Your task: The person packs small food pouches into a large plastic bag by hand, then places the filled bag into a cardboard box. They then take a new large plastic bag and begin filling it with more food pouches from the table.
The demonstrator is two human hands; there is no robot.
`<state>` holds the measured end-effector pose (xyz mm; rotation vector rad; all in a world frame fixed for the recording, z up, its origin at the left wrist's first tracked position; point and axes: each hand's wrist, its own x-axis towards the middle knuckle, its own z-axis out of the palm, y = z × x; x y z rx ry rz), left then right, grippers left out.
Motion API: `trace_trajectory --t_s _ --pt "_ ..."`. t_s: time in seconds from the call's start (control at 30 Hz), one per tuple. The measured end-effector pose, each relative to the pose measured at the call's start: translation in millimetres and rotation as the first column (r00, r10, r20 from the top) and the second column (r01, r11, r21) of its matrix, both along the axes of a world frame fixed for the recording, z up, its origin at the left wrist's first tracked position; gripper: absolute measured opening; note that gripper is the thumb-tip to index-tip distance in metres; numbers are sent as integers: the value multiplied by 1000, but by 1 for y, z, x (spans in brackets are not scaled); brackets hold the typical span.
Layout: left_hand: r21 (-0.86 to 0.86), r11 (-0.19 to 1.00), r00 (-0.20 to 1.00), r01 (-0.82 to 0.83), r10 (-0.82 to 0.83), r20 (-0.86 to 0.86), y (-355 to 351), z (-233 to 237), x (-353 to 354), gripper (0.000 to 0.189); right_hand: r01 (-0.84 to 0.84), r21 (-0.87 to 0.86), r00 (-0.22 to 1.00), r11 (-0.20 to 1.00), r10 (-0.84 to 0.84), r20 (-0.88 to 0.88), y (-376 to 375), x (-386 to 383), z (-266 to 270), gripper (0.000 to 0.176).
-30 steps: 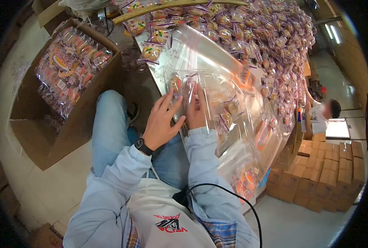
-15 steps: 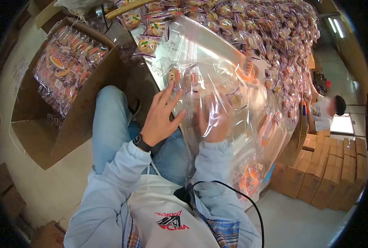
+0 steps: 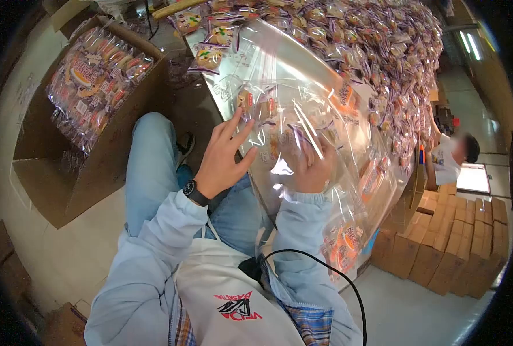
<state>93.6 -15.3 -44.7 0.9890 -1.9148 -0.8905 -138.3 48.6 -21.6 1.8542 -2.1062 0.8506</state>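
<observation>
My left hand [image 3: 226, 157] has its fingers spread, the fingertips on a clear plastic bag [image 3: 279, 147] at the table's near edge. Just ahead of those fingertips, a small wrapped snack [image 3: 245, 99] shows through the film, with another snack packet [image 3: 266, 107] beside it. My right hand [image 3: 314, 168] is seen through the same clear film and appears to be inside the bag. Glare and folds hide its fingers, so whether it holds anything cannot be made out. More clear bags with orange print [image 3: 374, 176] lie to the right.
A large heap of wrapped snacks [image 3: 348, 46] covers the table's far side. An open carton [image 3: 54, 193] at left holds a filled snack bag [image 3: 92, 81]. Stacked cartons [image 3: 441, 242] stand at right, near another person [image 3: 446, 161]. A black cable [image 3: 348, 279] crosses my right sleeve.
My right hand has shifted slightly right within the bag, and the film over it has creased differently. My left hand stays at nearly the same place, fingers still spread.
</observation>
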Motion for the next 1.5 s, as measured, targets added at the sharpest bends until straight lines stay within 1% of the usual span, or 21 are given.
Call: trace_trajectory --t_s 0.03,0.1,0.13,0.17,0.2,0.3,0.33,0.43,0.47,0.57,0.6,0.7,0.77,0.87,0.93,0.97,1.07,1.17,1.27,1.33,1.5 --pt "9 1000 1000 1 -1 -11 1 -1 0 59 -109 -89 991 990 101 -83 -14 -1 -9 40" --pt "21 1000 1000 9 -9 -27 4 -1 0 60 -134 -191 954 972 179 242 -23 1 -36 43" --pt "24 1000 999 11 -10 -32 4 1 1 60 -48 -179 774 983 150 615 -25 7 -52 47" --pt "27 1000 999 9 -8 -36 3 2 1 60 22 -132 458 991 107 883 -27 8 -64 52" --pt "20 1000 999 10 -9 -37 2 1 2 60 1 -57 588 998 46 808 -27 16 -48 70" --pt "26 1000 999 11 -10 -38 4 -2 3 60 8 -23 635 1000 13 773 -43 20 -65 74" --pt "36 999 999 16 -15 -41 3 -3 3 60 0 14 771 1000 -9 637 -45 21 -66 72" --pt "40 999 998 26 -24 -50 2 -1 2 61 68 68 477 995 -93 874 -56 35 -55 72" --pt "42 999 998 27 -25 -50 3 -1 3 61 82 -92 787 992 -8 617 -55 41 -38 52" --pt "42 999 998 20 -18 -53 1 -6 4 61 54 -62 950 997 -32 309 -58 30 -46 31" --pt "52 998 998 21 -18 -54 1 -7 3 61 -27 -157 980 987 57 188 -60 14 -77 24" --pt "66 998 998 20 -17 -55 -1 -5 2 61 -35 -227 995 973 56 87 -57 20 -71 27" --pt "56 998 999 14 -11 -51 0 -2 2 61 28 -301 893 953 112 435 -59 18 -89 38" --pt "43 999 998 21 -18 -59 -3 -2 4 61 -11 -55 758 998 44 651 -57 27 -64 56" --pt "9 1000 998 -7 7 -59 -2 -4 3 63 -136 -61 838 989 148 525 -59 29 -58 77" --pt "-12 1000 998 -21 21 -58 -4 -6 2 63 -157 -112 826 981 193 530 -60 32 -56 74" --pt "445 896 824 -16 264 -502 1 -9 -13 69 -209 -160 841 965 260 474 -63 38 -50 64" --pt "640 767 799 41 360 -482 -6 -1 -17 74 -193 -46 902 980 195 385 -62 39 -58 56" --pt "624 781 848 12 323 -421 -16 -10 -25 69 -115 -79 940 990 135 314 -72 43 -48 51" --pt "634 772 862 45 291 -415 -20 -16 -29 61 -76 -120 997 990 75 -14 -86 40 -47 48" --pt "637 759 824 131 274 -496 -25 -20 -35 43 -53 -112 997 992 59 52 -105 29 -55 49"
